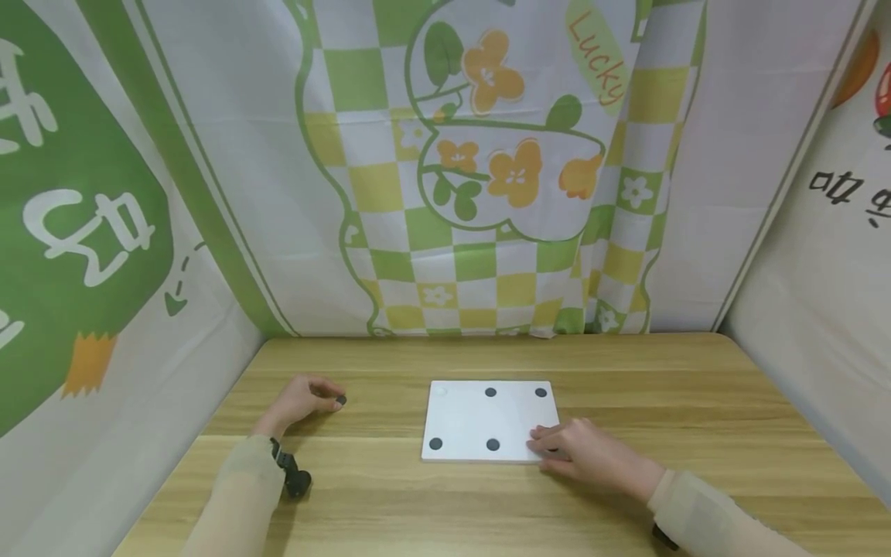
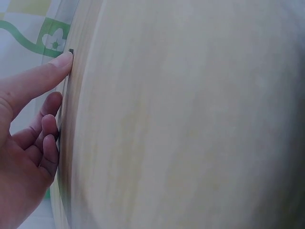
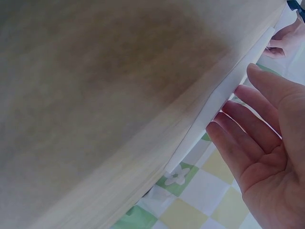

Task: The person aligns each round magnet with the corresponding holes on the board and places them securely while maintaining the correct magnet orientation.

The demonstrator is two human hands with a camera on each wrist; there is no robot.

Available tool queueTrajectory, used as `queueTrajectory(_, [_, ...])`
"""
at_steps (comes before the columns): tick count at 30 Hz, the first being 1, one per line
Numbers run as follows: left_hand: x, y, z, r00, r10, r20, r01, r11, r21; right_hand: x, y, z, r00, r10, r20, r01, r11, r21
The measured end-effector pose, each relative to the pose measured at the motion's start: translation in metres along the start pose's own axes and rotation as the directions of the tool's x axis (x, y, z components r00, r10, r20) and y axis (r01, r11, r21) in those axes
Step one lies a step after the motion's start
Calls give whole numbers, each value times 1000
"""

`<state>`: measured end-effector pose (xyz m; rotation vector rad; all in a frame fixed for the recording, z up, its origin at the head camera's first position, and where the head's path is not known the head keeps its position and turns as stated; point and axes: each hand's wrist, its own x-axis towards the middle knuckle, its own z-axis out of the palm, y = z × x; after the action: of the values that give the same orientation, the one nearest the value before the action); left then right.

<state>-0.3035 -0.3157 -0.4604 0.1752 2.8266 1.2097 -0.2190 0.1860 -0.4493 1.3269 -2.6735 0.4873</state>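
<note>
Left of the white board, my left hand (image 1: 306,398) pinches a small black disc (image 1: 341,400) between thumb and fingertips, close over the table. In the left wrist view a dark edge of the disc (image 2: 71,50) peeks past the thumb tip. The thin white rectangular board (image 1: 462,422) lies flat and carries several black discs (image 1: 493,444) along its near and far sides. At its far left corner is a pale round mark (image 1: 442,391) without a black disc. My right hand (image 1: 588,452) rests its loosely bent fingers on the near right corner, covering most of it.
The wooden table (image 1: 376,510) reaches back to a hanging cloth (image 1: 390,232) with green and yellow checks. Printed cloth walls (image 1: 800,294) stand at left and right. A black wrist device (image 1: 295,481) is strapped to the left forearm.
</note>
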Motion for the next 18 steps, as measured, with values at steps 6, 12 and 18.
queueTrajectory(6, [1,-1,1,1000,-11,8,11,1000,-14,0,0,0,1000,-1,-3,1,1000,-2])
queueTrajectory(12, [1,-2,2,1000,-16,8,16,1000,-12,0,-1,0,1000,-5,-4,5,1000,-3])
queueTrajectory(18, [0,0,2,1000,-23,7,23,1000,-11,0,-1,0,1000,5,-6,-5,1000,-3])
